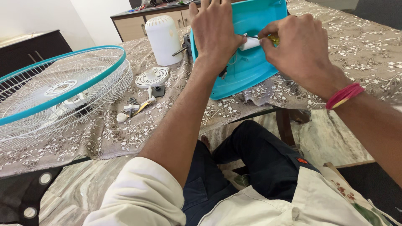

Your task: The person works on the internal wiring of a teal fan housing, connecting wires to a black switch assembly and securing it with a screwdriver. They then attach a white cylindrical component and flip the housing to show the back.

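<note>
You're bracing the teal fan base [255, 69] at the bench [368, 46] edge, left hand [215, 31] gripping a white tube [250, 43], right hand [299, 46] pinching a yellow-handled screwdriver [273, 39]; next probably needs steady tip alignment.

A: What is recorded for the upper garment?

B: A cream shirt is worn, its sleeves rolled above the elbows; a floral print is seen at the lower hem.

A: And below?

B: Dark navy trousers are listed, with a small orange tag by the pocket.

A: Accessories?

B: Red and pink thread bands [344, 95] are tied round the right wrist.
</note>
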